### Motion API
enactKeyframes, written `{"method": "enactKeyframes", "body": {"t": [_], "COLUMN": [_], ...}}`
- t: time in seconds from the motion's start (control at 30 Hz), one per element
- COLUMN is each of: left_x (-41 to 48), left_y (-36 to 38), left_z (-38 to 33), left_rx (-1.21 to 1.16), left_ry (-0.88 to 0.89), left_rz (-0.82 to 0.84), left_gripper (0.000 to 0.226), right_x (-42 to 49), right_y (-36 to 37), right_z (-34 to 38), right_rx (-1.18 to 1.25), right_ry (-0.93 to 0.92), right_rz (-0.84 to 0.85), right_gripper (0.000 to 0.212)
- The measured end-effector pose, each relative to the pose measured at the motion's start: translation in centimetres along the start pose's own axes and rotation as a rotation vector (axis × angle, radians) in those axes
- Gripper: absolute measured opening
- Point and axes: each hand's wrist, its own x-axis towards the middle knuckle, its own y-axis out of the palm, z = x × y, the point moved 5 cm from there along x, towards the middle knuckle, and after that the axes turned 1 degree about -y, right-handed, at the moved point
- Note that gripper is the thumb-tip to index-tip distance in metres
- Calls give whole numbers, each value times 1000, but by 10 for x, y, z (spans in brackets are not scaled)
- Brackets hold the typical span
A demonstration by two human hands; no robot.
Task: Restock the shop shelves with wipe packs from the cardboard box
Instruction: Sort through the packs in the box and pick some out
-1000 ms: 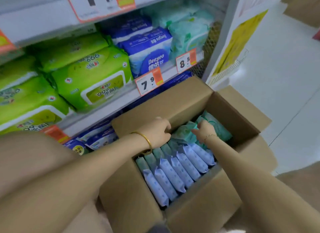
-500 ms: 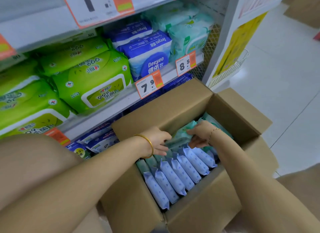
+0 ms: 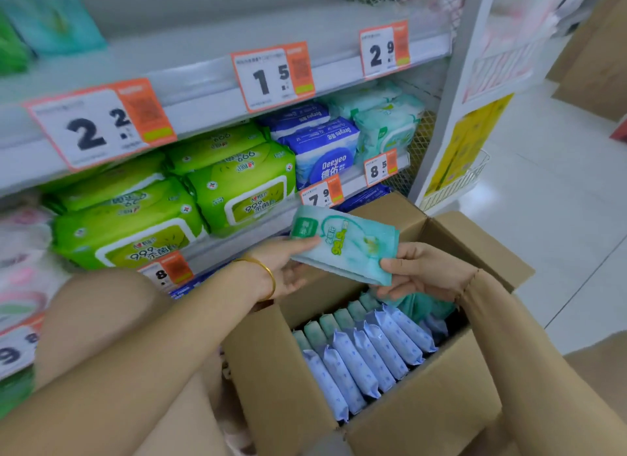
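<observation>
1. At the far left, big green wipe packs (image 3: 129, 224) lie stacked on a shelf. A price tag (image 3: 98, 126) with a large 22 hangs on the shelf edge above them.
2. The left hand (image 3: 281, 269) grips the left end of a teal wipe pack (image 3: 342, 248), with the thumb on top and the fingers under it. A gold bangle (image 3: 268, 275) sits on that wrist.
3. The teal wipe pack is up in the air between both hands, over the back of the box and in front of the shelf edge (it may be a few thin packs pressed together, I cannot tell). Its right end tips down a little.
4. Behind it on the shelf sit blue packs (image 3: 325, 150), and pale teal shelf packs (image 3: 386, 123) are just beside them on the right.
5. The right hand (image 3: 417, 272) pinches the right end of the teal wipe pack, thumb on top.
6. The cardboard box (image 3: 424, 408) is open under the hands. Inside, blue and white packs (image 3: 373, 357) stand on edge in a row, touching a row of teal box packs (image 3: 325, 326) behind them.
7. At the far right is a shiny white floor (image 3: 543, 218).
</observation>
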Motion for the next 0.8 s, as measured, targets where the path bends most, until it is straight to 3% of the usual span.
{"method": "enactKeyframes", "body": {"t": [0.1,0.2,0.27,0.37,0.47,0.63,0.8], "left_x": [-32,-69,-97,-136,-167,-195,-184], "left_y": [-1,-9,-15,-33,-62,-126,-159], "left_z": [-30,-61,-83,-119,-155,-210,-239], "left_rx": [174,400,471,539,419,179,351], "left_ry": [243,460,568,702,827,957,872], "left_rz": [84,10,-19,-93,-180,-335,-446], "left_gripper": [18,22,23,24,31,52,24], "right_x": [2,-3,-10,-13,-7,17,83], "right_y": [8,16,40,86,122,171,211], "right_z": [6,50,91,145,197,278,335], "right_rx": [-189,-255,-343,-404,-393,-265,-240], "right_ry": [57,-134,-292,-446,-613,-776,-744], "right_rz": [-59,-220,-161,-5,-17,-58,-107], "right_gripper": [21,53,60,45,28,23,10]}}
